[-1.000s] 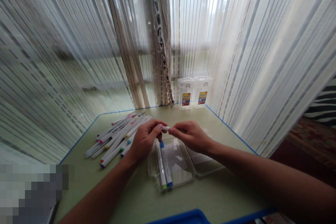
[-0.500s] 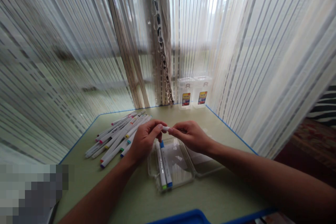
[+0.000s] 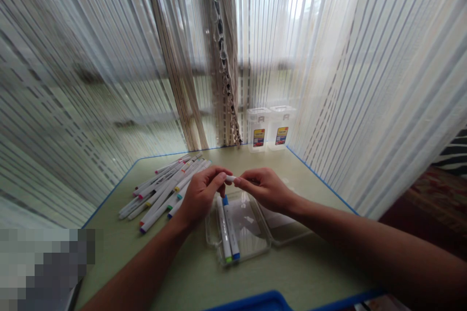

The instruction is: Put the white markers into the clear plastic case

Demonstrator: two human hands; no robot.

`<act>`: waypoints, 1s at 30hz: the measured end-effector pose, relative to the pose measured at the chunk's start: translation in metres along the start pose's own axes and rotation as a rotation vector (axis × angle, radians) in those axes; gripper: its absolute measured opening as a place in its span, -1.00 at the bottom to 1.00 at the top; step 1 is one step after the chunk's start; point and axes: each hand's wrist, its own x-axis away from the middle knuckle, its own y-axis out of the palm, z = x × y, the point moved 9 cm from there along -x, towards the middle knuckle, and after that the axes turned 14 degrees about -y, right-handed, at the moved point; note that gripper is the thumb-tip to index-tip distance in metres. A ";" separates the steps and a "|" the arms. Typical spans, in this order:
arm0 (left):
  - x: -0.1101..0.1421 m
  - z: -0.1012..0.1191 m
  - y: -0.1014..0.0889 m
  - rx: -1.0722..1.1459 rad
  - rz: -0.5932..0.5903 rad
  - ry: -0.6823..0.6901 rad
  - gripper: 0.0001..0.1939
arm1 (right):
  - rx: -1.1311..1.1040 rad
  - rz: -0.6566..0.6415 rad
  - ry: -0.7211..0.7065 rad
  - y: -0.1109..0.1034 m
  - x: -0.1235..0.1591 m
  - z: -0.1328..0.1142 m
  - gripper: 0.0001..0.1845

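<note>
Between my two hands a white marker (image 3: 230, 178) is held level, with only a short middle stretch of it showing. My left hand (image 3: 204, 189) is closed round its left end, and the fingers of my right hand (image 3: 264, 187) pinch its right end. Just below them lies an open clear plastic case (image 3: 251, 248). Inside its left part two white markers rest side by side, a green-tipped marker (image 3: 224, 233) and a blue-tipped marker (image 3: 231, 233). The case's lid (image 3: 282, 233) spreads to the right, partly under my right forearm.
A loose pile of several white markers (image 3: 160, 194) with coloured ends lies left of my left hand. Two clear plastic boxes (image 3: 259, 126) with labels stand at the table's back edge, before string curtains (image 3: 284, 34). Blue edging rims the green table (image 3: 182, 272).
</note>
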 end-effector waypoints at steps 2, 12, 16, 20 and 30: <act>0.000 0.000 0.000 0.001 0.000 0.000 -0.75 | 0.002 -0.003 -0.001 0.000 0.000 0.000 -0.54; 0.001 0.000 0.000 0.002 0.010 -0.002 -0.75 | 0.012 -0.005 -0.007 0.000 0.000 0.000 -0.53; 0.001 0.000 -0.001 0.007 0.011 -0.004 -0.76 | 0.020 -0.005 -0.005 0.000 0.000 -0.001 -0.52; 0.000 -0.002 -0.001 0.015 0.004 -0.010 -0.75 | 0.019 -0.002 -0.001 0.001 -0.001 -0.001 -0.52; 0.000 -0.003 -0.001 0.022 0.005 -0.021 -0.74 | 0.007 -0.008 -0.006 0.002 0.000 0.001 -0.53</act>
